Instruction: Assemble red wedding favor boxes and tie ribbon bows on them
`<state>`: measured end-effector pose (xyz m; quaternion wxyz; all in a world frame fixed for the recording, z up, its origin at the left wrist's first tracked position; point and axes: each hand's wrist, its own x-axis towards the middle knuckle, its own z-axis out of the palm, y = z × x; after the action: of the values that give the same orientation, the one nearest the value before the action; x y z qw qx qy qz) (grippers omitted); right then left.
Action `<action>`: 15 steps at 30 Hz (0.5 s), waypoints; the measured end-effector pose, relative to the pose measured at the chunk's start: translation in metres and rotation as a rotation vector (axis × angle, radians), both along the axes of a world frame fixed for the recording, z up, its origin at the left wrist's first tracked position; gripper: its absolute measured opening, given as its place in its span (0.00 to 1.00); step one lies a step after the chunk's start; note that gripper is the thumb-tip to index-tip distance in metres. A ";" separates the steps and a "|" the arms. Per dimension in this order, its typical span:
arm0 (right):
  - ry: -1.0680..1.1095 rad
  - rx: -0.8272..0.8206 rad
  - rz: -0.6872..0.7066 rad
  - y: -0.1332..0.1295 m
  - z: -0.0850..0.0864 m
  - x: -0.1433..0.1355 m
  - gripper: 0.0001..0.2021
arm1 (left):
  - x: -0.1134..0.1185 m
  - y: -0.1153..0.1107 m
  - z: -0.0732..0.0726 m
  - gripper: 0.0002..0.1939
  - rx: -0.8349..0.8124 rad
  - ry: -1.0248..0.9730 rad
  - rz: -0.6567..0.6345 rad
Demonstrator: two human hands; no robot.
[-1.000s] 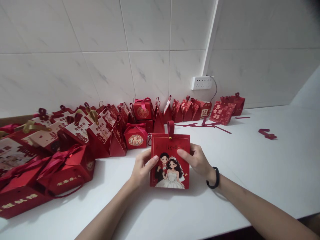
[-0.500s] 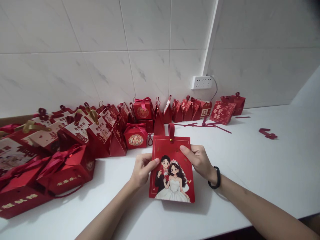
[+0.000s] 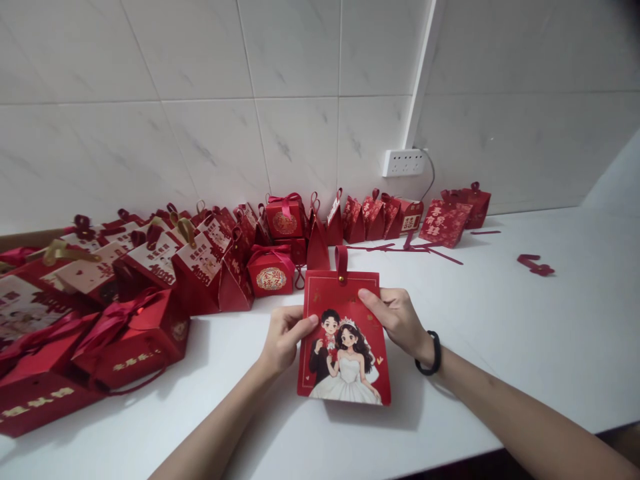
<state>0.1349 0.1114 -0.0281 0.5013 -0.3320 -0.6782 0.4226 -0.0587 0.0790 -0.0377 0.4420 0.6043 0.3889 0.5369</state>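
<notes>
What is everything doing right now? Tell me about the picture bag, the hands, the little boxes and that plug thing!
picture bag: flat, front up, held at both sides.
left hand: gripping the bag's left edge.
right hand: gripping the bag's right edge.
gift boxes: closed, crowded along the wall.
ribbon piece: loose on the counter.
socket: cable plugged in.

Black wristband (image 3: 431, 353), bare forearms.

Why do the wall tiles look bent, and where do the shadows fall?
Head view: wide-lens distortion bows the wall tiles; soft overhead light casts a faint shadow right of the red bag, held by the left hand and right hand; the top right corner darkens.
</notes>
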 end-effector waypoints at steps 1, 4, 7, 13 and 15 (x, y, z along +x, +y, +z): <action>0.006 -0.009 0.004 0.000 0.000 0.000 0.24 | 0.000 0.000 0.000 0.18 -0.001 0.005 0.004; 0.037 -0.065 0.040 0.001 0.001 0.000 0.22 | 0.002 -0.001 0.000 0.17 0.011 0.030 0.030; 0.091 -0.142 0.157 0.004 -0.001 0.000 0.18 | 0.002 0.000 0.000 0.17 0.045 0.055 0.092; 0.135 -0.140 0.432 0.005 -0.006 -0.003 0.21 | -0.002 0.003 0.001 0.16 0.109 0.005 0.321; 0.104 -0.136 0.445 0.005 -0.007 -0.004 0.19 | -0.004 0.003 0.001 0.16 0.120 -0.004 0.342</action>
<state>0.1308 0.1169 -0.0353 0.4064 -0.1851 -0.6778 0.5842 -0.0623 0.0816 -0.0365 0.3082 0.5535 0.4523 0.6278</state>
